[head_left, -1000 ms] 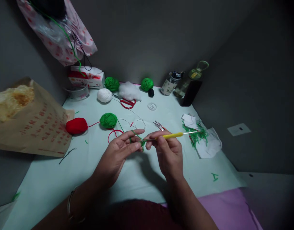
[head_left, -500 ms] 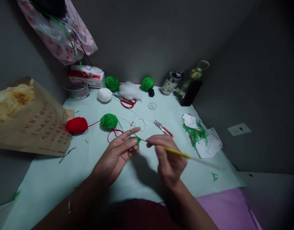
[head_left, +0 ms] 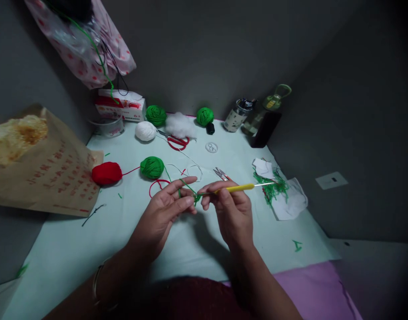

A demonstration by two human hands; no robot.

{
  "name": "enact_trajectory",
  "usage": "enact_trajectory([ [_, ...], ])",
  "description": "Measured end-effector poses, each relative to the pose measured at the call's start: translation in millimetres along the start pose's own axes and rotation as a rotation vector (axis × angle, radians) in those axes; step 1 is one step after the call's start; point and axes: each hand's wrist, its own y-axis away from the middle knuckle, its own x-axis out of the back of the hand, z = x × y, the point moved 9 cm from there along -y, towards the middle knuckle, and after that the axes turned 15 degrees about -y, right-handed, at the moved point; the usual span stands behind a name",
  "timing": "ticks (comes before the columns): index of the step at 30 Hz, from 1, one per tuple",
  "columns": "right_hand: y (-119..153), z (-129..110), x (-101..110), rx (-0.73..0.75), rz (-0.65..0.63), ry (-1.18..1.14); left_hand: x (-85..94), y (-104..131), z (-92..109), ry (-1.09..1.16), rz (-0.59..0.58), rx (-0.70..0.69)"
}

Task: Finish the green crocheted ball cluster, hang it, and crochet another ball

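Swung back nearly level since half a second ago, when its rear end dipped toward the near right, the yellow-handled hook [head_left: 239, 188] now partly hides the snips [head_left: 220, 173] behind the right hand [head_left: 235, 213]. Right thumb and forefinger pinch its handle; left thumb and a finger beneath pinch the small green piece [head_left: 196, 199], with the left hand [head_left: 165, 209] holding its forefinger extended and green yarn across it. The piece lies directly left of the right fingertips and touches the left ones, so the left hand is nearer. Long axis of the hook: left to right, front end at the piece; exact engagement cannot be told. Farther out, the yarn leads to a green ball [head_left: 152, 167] beyond the left hand; the rear shaft points toward green scraps [head_left: 277, 189].
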Motion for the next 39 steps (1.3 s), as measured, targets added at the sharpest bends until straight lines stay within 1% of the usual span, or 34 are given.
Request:
enact_trajectory([
  [2,2,-5,-1,0.028,-0.006,0.030,3.1,1,1,-0.019,0.017,-0.015],
  [3,4,-10,-3,0.068,-0.018,0.095,4.7,1,2,-0.035,0.031,-0.029],
  [5,10,-24,-13,0.214,-0.083,0.341,7.5,1,3,-0.071,0.066,-0.065],
  [7,20,-35,-32,0.414,-0.198,0.671,7.7,1,2,-0.066,0.078,-0.086],
  [8,26,-37,-41,0.498,-0.255,0.807,6.0,0,0,-0.038,0.063,-0.077],
  [9,30,-38,-47,0.559,-0.287,0.893,3.2,-1,-3,0.007,0.033,-0.053],
  [10,31,-39,-49,0.584,-0.289,0.916,-0.2,-1,-7,0.059,-0.005,-0.016],
  [11,29,-40,-46,0.571,-0.262,0.874,-3.1,-2,-11,0.112,-0.039,0.024],
  [13,21,-40,-31,0.468,-0.145,0.640,-4.9,-3,-15,0.191,-0.065,0.083],
  [15,12,-33,-16,0.336,-0.048,0.361,-2.7,-3,-13,0.218,-0.046,0.084],
  [17,6,-23,-11,0.236,-0.030,0.198,-2.2,-2,-10,0.192,-0.034,0.054],
  [19,4,-17,-12,0.191,-0.046,0.181,-4.3,-1,-6,0.123,-0.036,0.013],
  [21,7,-17,-14,0.212,-0.044,0.261,-5.2,0,-2,0.054,-0.018,-0.029],
  [24,17,-27,-26,0.364,-0.108,0.531,-4.5,-1,-2,0.050,0.011,-0.053],
  [26,25,-33,-36,0.476,-0.168,0.729,-6.0,-2,-6,0.120,-0.012,-0.013],
  [27,26,-35,-38,0.506,-0.176,0.773,-7.3,-3,-9,0.158,-0.034,0.021],
  [28,26,-36,-36,0.507,-0.161,0.760,-8.0,-3,-12,0.191,-0.050,0.054],
  [30,19,-37,-22,0.429,-0.076,0.579,-6.4,-4,-14,0.235,-0.055,0.096],
  [32,11,-32,-7,0.310,0.016,0.325,-1.2,-5,-13,0.235,-0.020,0.080],
  [34,6,-24,-4,0.216,0.032,0.161,2.4,-5,-8,0.177,0.010,0.024],
  [35,5,-21,-6,0.189,0.012,0.138,2.4,-5,-6,0.132,0.013,-0.004],
  [37,4,-17,-11,0.164,-0.026,0.162,0.1,-5,-3,0.051,0.006,-0.047],
  [39,4,-15,-9,0.154,-0.007,0.169,-2.3,-4,-3,0.026,-0.001,-0.052],
])
